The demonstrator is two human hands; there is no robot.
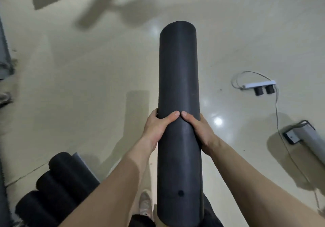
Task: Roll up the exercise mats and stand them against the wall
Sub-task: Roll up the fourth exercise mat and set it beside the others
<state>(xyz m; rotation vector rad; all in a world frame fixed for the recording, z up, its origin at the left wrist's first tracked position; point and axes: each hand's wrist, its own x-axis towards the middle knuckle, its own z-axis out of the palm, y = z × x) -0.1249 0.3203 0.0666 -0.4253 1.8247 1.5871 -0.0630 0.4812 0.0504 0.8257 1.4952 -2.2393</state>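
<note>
Both hands, left hand (157,125) and right hand (199,129), grasp rolled mat (178,79); more rolled mats (58,182) lower left, power strip (258,84) on floor (88,68) right.

dark rolled mat (178,79), lengthwise above floor

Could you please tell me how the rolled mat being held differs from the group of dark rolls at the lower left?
The held mat is gripped by the left hand and right hand; the dark rolls are untouched. The held mat is one roll; the dark rolls are three, side by side. The held mat looks smooth and grey; the dark rolls look blacker and fuzzier. Both are rolled into cylinders.
</note>
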